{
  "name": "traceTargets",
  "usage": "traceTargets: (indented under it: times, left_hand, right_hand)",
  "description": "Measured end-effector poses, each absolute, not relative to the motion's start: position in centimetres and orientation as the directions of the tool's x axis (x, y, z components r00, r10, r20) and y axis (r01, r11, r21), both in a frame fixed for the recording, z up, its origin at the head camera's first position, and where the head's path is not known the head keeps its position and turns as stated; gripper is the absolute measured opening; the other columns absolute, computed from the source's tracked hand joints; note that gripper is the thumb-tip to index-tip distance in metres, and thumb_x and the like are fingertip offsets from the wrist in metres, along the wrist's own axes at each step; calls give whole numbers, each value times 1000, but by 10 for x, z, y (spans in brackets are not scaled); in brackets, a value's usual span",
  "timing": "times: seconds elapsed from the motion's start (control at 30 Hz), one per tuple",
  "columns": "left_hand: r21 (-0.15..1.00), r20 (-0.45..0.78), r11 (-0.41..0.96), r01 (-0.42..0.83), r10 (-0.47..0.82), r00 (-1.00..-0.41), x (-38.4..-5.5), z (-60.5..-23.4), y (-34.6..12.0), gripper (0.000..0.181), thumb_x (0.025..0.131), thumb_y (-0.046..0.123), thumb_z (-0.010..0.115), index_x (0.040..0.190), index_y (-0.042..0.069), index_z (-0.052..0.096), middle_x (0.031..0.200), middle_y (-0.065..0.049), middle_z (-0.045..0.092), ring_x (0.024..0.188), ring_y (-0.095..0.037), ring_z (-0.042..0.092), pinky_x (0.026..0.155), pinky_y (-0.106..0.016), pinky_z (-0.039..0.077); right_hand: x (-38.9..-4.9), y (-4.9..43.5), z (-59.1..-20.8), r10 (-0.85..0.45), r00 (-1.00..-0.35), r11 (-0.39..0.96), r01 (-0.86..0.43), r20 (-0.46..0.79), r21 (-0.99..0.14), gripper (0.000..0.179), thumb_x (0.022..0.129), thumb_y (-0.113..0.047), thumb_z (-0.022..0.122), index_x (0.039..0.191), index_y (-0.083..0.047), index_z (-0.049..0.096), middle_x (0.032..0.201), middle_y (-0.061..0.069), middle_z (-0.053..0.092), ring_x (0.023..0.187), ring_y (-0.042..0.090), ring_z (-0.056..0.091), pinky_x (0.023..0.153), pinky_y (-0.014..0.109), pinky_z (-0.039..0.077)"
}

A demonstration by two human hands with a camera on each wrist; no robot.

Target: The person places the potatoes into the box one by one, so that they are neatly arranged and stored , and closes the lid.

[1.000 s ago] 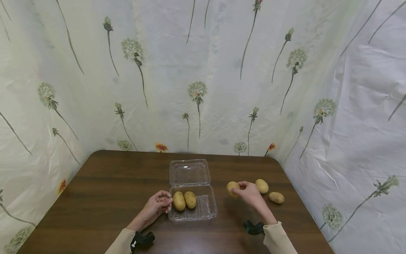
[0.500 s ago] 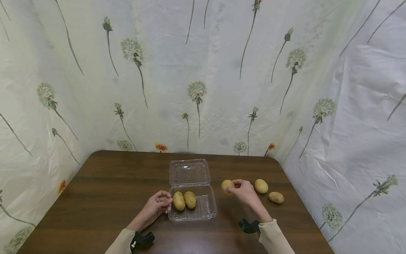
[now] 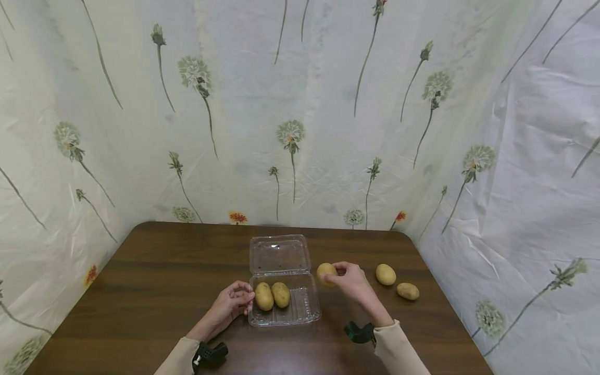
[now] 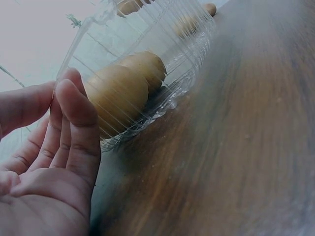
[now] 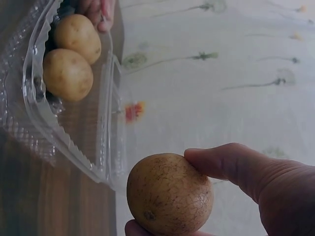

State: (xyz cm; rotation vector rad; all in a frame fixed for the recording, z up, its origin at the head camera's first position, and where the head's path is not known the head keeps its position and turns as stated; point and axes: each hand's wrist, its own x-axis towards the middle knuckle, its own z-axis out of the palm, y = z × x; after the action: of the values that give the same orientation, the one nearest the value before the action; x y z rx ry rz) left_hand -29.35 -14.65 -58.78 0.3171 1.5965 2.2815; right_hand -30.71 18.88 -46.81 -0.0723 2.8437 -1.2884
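Observation:
A clear plastic clamshell container (image 3: 304, 307) lies with its lid (image 3: 280, 255) folded back, away from the person. Two potatoes (image 3: 264, 297) sit side by side in the left part of its base. At the left wall, my left hand (image 3: 230, 304) pinches the rim between thumb and fingers, as the left wrist view shows up close. My right hand (image 3: 352, 283) grips another potato (image 5: 170, 194) between thumb and fingertips, held in the air just right of the container. That potato's skin looks finely netted in the right wrist view.
Two more potatoes lie on the brown wooden table (image 3: 187, 260) to the right: a rounder one (image 3: 386, 274) and a longer one (image 3: 408, 291) nearer the edge. A flower-printed curtain (image 3: 328, 130) surrounds the table's back and sides.
My right hand has moved left with its potato, from near the loose potatoes towards the container. The left hand and the container have stayed in place.

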Motion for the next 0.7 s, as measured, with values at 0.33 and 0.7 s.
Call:
traceTargets:
  times: [0.33, 0.7]
  left_hand:
    - [941, -4, -308, -137, 396, -918, -294, -588, -146, 13, 97, 8, 55, 106, 7, 47, 77, 2, 63, 67, -10, 59, 61, -23, 48]
    - [936, 3, -324, -137, 398, -917, -293, -587, -146, 13, 97, 8, 56, 106, 7, 47, 77, 2, 62, 67, -10, 59, 61, -23, 48]
  right_hand:
    - [-304, 172, -468, -91, -996, 662, -75, 20, -746, 46, 78, -30, 79, 112, -1, 66, 99, 8, 70, 90, 19, 64, 72, 34, 52]
    - [-302, 154, -473, -137, -990, 637, -109, 28, -763, 44, 77, -27, 80, 110, -2, 66, 99, 8, 70, 90, 19, 65, 69, 30, 52]
